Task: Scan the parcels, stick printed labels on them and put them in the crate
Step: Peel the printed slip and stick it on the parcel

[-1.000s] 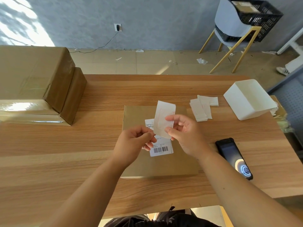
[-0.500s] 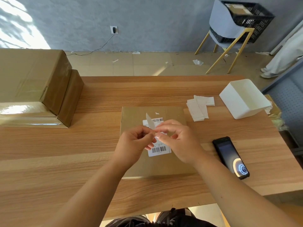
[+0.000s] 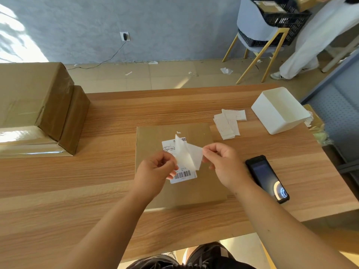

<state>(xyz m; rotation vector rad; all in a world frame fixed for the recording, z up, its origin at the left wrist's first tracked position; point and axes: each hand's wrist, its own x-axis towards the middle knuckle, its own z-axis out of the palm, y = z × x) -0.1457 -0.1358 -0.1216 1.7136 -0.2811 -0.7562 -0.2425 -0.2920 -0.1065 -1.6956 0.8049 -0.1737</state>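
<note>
While both hands hover over the middle of the frame, they split one white label sheet (image 3: 187, 155) into its two layers. The left hand (image 3: 155, 168) pinches one layer between thumb and curled fingers; the right hand (image 3: 223, 164) pinches the other the same way. The layers spread in a V just above the parcel. Their joined edge runs roughly up and down the frame, tilted slightly left at the top.

One flat brown cardboard parcel (image 3: 196, 193) lies at the centre of the long wooden table (image 3: 77, 200), directly under the hands. On it sits one printed white label with a barcode (image 3: 182, 175). The label's long axis runs up the frame and the barcode is at its lower end.

Two large taped brown cartons, a taller one (image 3: 29, 98) and a lower one (image 3: 75, 117), stand touching at the left edge. To the right lie one black handheld scanner (image 3: 267, 178) with its screen up, one empty white plastic bin (image 3: 277, 111), and one loose pile of white backing slips (image 3: 229, 124), too overlapped to count.

In the upper right, one black plastic crate (image 3: 279, 18) holding a brown parcel rests on a grey chair with yellow legs (image 3: 252, 30). Another person in white trousers (image 3: 310, 45) is beside it.
</note>
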